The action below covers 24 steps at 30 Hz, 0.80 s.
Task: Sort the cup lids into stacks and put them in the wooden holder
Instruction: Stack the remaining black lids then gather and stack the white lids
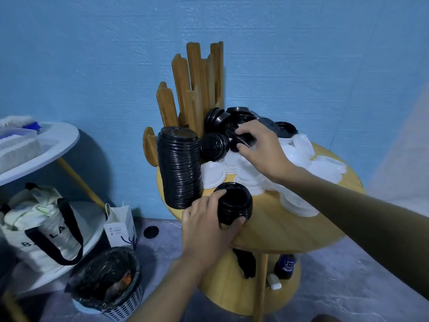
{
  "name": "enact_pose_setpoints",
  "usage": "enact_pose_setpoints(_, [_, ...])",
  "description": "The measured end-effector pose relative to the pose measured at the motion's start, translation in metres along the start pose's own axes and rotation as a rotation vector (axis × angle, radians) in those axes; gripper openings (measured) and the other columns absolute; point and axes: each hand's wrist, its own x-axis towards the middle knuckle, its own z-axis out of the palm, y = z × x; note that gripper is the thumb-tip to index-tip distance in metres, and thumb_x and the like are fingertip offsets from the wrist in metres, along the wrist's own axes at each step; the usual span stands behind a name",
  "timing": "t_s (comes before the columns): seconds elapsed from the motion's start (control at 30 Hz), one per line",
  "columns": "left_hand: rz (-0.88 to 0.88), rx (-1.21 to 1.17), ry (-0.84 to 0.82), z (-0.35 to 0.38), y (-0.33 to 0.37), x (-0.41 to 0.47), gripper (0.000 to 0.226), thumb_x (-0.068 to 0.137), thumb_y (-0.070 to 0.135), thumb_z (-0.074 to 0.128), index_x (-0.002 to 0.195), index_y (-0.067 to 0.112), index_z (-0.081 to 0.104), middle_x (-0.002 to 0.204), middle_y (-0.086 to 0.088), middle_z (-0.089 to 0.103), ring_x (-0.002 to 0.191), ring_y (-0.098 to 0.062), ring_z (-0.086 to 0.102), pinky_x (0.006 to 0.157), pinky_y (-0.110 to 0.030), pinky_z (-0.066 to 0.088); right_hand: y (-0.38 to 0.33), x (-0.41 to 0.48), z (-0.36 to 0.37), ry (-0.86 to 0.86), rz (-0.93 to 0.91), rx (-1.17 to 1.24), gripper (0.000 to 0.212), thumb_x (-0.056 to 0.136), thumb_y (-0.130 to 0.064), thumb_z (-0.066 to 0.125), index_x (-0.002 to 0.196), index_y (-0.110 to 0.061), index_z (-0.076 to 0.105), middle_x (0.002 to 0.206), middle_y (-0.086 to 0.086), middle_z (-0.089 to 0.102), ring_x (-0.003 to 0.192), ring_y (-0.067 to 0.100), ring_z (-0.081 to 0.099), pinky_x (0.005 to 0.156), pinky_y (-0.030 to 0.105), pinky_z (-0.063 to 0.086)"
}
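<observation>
1. At the near edge of the round wooden table [290, 231] a short stack of black lids [234, 205] stands upright. The left hand [206, 228] grips it from the side, fingers and thumb curled round it.
2. Further back, the right hand [260, 147] reaches into the heap of loose black lids [216, 145] and pinches one black lid [241, 141] between thumb and fingertips. I cannot tell whether it is lifted clear of the heap.
3. The step in hand, I'd judge, is gathering: black lids picked out singly to build the short stack (sorting by colour, by the look of it).
4. The next move calls for carrying the pinched lid across, turning it the same way up as the others and pressing it down so it nests. The left hand should steady the stack, which sits close to the table's edge.
5. A tall stack of black lids [178, 168] stands at the front of the wooden holder [192, 77]; whether it sits in a slot I cannot tell.
6. White lids [299, 159] lie spread over the right of the table, unsorted, so much of the job remains.
7. A stray lid [151, 231] lies on the floor beside a paper bag [120, 226].
</observation>
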Motion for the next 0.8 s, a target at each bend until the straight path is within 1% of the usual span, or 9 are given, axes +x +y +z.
enact_pose_setpoints(0.07, [0.003, -0.004, -0.006, -0.001, 0.0, -0.001, 0.065, 0.081, 0.073, 0.054, 0.138, 0.044, 0.037, 0.127, 0.024, 0.053, 0.125, -0.004, 0.043, 0.102, -0.023, 0.021, -0.015, -0.015, -0.008, 0.082, 0.074, 0.113, 0.028, 0.082, 0.001, 0.065, 0.105, -0.014, 0.061, 0.107, -0.002, 0.058, 0.097, 0.01, 0.055, 0.087, 0.011, 0.04])
enact_pose_setpoints(0.1, [0.004, -0.007, -0.01, -0.002, 0.0, -0.001, 0.065, 0.083, 0.071, 0.055, 0.139, 0.044, 0.037, 0.128, 0.024, 0.052, 0.126, -0.004, 0.042, 0.103, -0.023, 0.02, -0.019, -0.022, -0.011, 0.132, 0.118, 0.161, 0.029, 0.082, 0.002, 0.064, 0.103, -0.018, 0.059, 0.108, -0.002, 0.057, 0.098, 0.01, 0.056, 0.087, 0.011, 0.041])
enact_pose_setpoints(0.2, [0.003, -0.017, -0.017, -0.004, 0.001, -0.001, 0.066, 0.084, 0.07, 0.056, 0.141, 0.042, 0.037, 0.128, 0.021, 0.052, 0.126, -0.006, 0.042, 0.105, -0.024, 0.021, -0.025, -0.042, -0.015, 0.214, 0.267, 0.328, 0.031, 0.083, 0.002, 0.064, 0.092, -0.026, 0.059, 0.115, 0.003, 0.056, 0.106, 0.017, 0.059, 0.098, 0.024, 0.044])
enact_pose_setpoints(0.3, [-0.005, -0.032, -0.03, -0.005, 0.002, -0.001, 0.068, 0.084, 0.069, 0.059, 0.142, 0.04, 0.036, 0.127, 0.018, 0.053, 0.125, -0.006, 0.043, 0.106, -0.026, 0.024, -0.024, -0.067, -0.011, 0.133, 0.428, 0.426, 0.029, 0.086, -0.001, 0.064, 0.085, -0.03, 0.063, 0.116, 0.003, 0.058, 0.104, 0.019, 0.061, 0.097, 0.034, 0.048])
enact_pose_setpoints(0.4, [-0.03, -0.069, -0.021, -0.006, 0.002, 0.0, 0.071, 0.08, 0.069, 0.063, 0.139, 0.039, 0.035, 0.126, 0.018, 0.054, 0.123, -0.007, 0.045, 0.104, -0.026, 0.026, -0.021, -0.087, -0.007, 0.06, 0.414, 0.27, 0.022, 0.089, -0.004, 0.063, 0.088, -0.026, 0.065, 0.105, -0.009, 0.056, 0.092, 0.005, 0.054, 0.086, 0.024, 0.044])
enact_pose_setpoints(0.47, [-0.033, -0.073, -0.024, -0.005, 0.001, 0.0, 0.073, 0.079, 0.068, 0.065, 0.137, 0.038, 0.034, 0.125, 0.018, 0.054, 0.123, -0.007, 0.046, 0.101, -0.024, 0.025, -0.02, -0.093, -0.003, -0.011, 0.391, 0.175, 0.014, 0.09, -0.01, 0.063, 0.101, -0.019, 0.067, 0.107, -0.007, 0.056, 0.083, 0.0, 0.05, 0.077, 0.016, 0.039])
enact_pose_setpoints(0.53, [-0.031, -0.072, -0.017, -0.004, 0.0, 0.0, 0.074, 0.079, 0.067, 0.066, 0.137, 0.035, 0.035, 0.121, 0.018, 0.053, 0.122, -0.008, 0.047, 0.098, -0.023, 0.024, -0.021, -0.097, 0.001, -0.097, 0.379, 0.114, 0.021, 0.09, -0.016, 0.064, 0.111, -0.017, 0.065, 0.11, -0.003, 0.054, 0.088, 0.001, 0.05, 0.077, 0.012, 0.037])
enact_pose_setpoints(0.67, [-0.054, -0.094, -0.013, -0.005, 0.002, 0.0, 0.077, 0.077, 0.065, 0.071, 0.136, 0.029, 0.036, 0.113, 0.018, 0.045, 0.119, -0.011, 0.047, 0.096, -0.021, 0.022, -0.026, -0.102, 0.004, -0.218, 0.391, 0.074, 0.031, 0.089, -0.022, 0.067, 0.119, -0.014, 0.062, 0.114, -0.001, 0.053, 0.105, 0.012, 0.05, 0.089, 0.02, 0.04])
enact_pose_setpoints(0.8, [-0.07, -0.103, -0.018, -0.007, 0.003, -0.001, 0.083, 0.078, 0.066, 0.069, 0.141, 0.028, 0.03, 0.124, 0.011, 0.054, 0.121, -0.015, 0.047, 0.097, -0.022, 0.021, -0.029, -0.104, 0.003, -0.276, 0.278, 0.029, 0.028, 0.088, -0.02, 0.068, 0.113, -0.009, 0.064, 0.106, 0.001, 0.056, 0.1, 0.012, 0.052, 0.079, 0.013, 0.04])
